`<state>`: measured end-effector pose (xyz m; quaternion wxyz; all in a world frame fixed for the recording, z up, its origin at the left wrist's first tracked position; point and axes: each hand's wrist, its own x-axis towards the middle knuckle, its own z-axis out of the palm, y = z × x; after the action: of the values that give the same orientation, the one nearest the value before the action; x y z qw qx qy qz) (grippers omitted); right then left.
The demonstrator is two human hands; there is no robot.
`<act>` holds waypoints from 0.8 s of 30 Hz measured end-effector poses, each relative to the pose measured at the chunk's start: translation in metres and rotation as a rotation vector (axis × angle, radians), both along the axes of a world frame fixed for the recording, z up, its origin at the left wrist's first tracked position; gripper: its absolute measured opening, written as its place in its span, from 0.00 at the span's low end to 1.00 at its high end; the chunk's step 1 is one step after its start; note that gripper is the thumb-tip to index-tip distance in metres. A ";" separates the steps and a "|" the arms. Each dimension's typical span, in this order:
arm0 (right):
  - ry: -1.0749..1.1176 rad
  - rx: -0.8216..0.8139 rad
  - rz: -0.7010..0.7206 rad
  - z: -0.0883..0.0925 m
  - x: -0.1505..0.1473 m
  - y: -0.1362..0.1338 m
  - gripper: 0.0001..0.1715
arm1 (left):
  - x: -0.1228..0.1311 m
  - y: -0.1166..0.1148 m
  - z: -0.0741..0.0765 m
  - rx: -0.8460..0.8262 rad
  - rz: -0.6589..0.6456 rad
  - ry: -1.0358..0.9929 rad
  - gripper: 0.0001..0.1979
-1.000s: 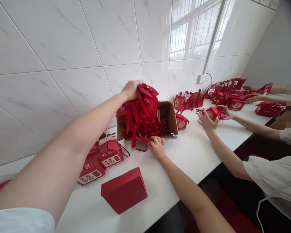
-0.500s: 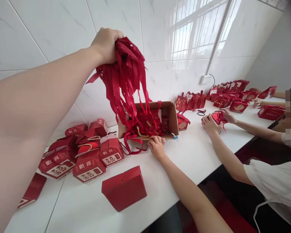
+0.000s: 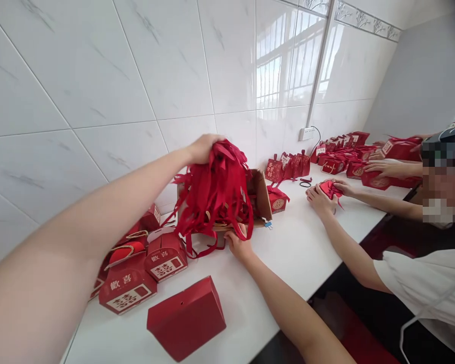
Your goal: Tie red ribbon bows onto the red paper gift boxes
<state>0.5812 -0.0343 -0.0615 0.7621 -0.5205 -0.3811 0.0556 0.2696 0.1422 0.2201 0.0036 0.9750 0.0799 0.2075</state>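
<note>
Raised in front of the wall, my left hand (image 3: 205, 148) is closed around a thick bunch of red ribbons (image 3: 222, 187). The strands hang down over the cardboard box (image 3: 263, 194), covering much of its opening, and some trail past its front edge. More ribbon lies inside the box. My right hand (image 3: 239, 243) grips the front rim of that box, its fingers partly covered by hanging strands. Nearer to me, a plain red gift box (image 3: 187, 318) rests on the white table.
Red gift boxes with cord handles (image 3: 128, 285) stand at the left. Behind the cardboard box is a tiled wall (image 3: 136, 76). At the right, a co-worker's hands (image 3: 320, 199) hold a red box; further red boxes (image 3: 335, 164) and another person's hands are beyond. A black ring-shaped item (image 3: 305, 184) lies nearby.
My left hand has come down with the bunch of ribbons, which now drapes over the cardboard box. My right hand stays at the box rim. The view has tilted upward.
</note>
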 end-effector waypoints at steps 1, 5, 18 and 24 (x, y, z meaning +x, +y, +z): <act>0.101 0.024 0.072 0.000 0.024 -0.003 0.27 | 0.008 -0.002 -0.015 -0.022 -0.020 0.031 0.09; 0.414 0.107 0.375 -0.018 0.071 0.005 0.40 | 0.029 -0.002 -0.072 -0.059 -0.050 0.241 0.14; 0.214 -0.056 0.143 -0.024 0.068 0.014 0.21 | 0.012 0.037 -0.116 0.038 0.214 0.612 0.35; 0.110 -0.139 0.020 -0.001 0.037 0.000 0.18 | -0.013 0.023 -0.120 -0.093 0.199 0.774 0.40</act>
<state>0.6186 -0.0346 -0.0628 0.7432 -0.5645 -0.3392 0.1180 0.2565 0.1649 0.0997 -0.0027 0.9674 0.1786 -0.1795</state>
